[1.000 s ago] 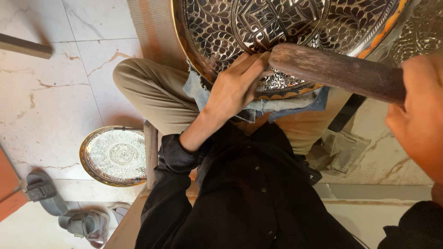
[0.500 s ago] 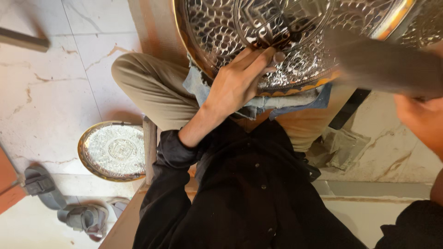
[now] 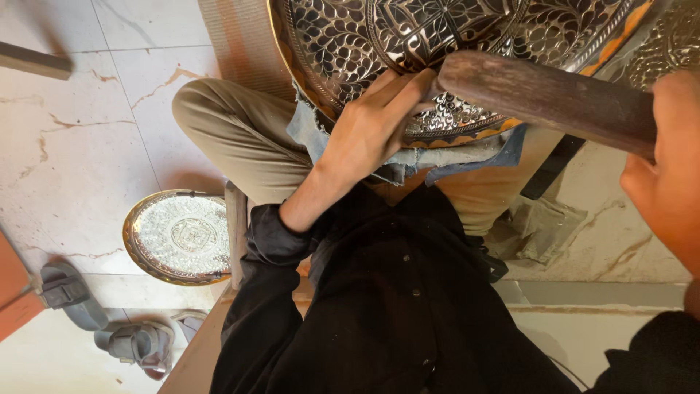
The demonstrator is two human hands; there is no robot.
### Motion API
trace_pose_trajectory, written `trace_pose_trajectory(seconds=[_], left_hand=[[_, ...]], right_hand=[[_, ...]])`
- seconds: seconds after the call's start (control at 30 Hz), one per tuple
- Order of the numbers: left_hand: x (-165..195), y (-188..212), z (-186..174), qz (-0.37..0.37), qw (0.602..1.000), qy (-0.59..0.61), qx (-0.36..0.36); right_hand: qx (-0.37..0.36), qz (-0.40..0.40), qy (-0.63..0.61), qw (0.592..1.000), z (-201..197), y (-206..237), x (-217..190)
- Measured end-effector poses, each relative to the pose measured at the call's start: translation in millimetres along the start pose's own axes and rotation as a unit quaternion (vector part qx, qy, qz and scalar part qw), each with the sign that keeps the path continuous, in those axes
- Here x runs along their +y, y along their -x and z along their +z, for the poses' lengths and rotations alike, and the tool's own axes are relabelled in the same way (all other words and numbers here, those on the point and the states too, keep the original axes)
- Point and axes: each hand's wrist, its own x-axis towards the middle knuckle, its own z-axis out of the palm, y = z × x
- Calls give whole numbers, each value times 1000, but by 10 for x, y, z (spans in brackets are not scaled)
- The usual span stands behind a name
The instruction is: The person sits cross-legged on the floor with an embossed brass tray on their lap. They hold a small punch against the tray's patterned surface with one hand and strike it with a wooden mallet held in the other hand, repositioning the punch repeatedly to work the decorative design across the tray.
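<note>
A large round metal tray (image 3: pixel 343 44) with an engraved leaf and flower pattern rests on my lap, tilted toward me. My left hand (image 3: pixel 364 135) lies on its lower rim, fingers pinched around a small punch that is almost hidden by them. My right hand (image 3: pixel 667 171) at the right edge grips the handle of a dark wooden mallet (image 3: pixel 539 91). The mallet's head end meets my left fingertips over the tray. A scrap of blue denim cloth (image 3: pixel 310 131) lies between the tray and my khaki trousers.
A small engraved round plate (image 3: pixel 179 237) with a brass rim lies on the marble floor to my left. Two grey sandals (image 3: pixel 73 295) (image 3: pixel 138 343) sit at the lower left. A wooden strip (image 3: pixel 33 62) is at the upper left, a crumpled grey cloth (image 3: pixel 547 226) at my right.
The mallet lifted off the tray half a second ago, blurred in motion, and has come back down onto the spot at my left fingertips. My left hand stayed in place.
</note>
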Motion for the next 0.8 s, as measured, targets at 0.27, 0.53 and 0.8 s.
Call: trace_pose_trajectory(seconds=[0.27, 0.53, 0.8], left_hand=[[-68, 58, 127, 8, 1000, 14, 8], [-74, -22, 30, 0, 999, 22, -34], [-94, -106, -21, 7, 994, -12, -109]], right_hand=[[9, 15, -22, 1000, 163, 107, 96], [23, 43, -38, 998, 320, 216, 90], [94, 140, -122, 978, 449, 334, -206]])
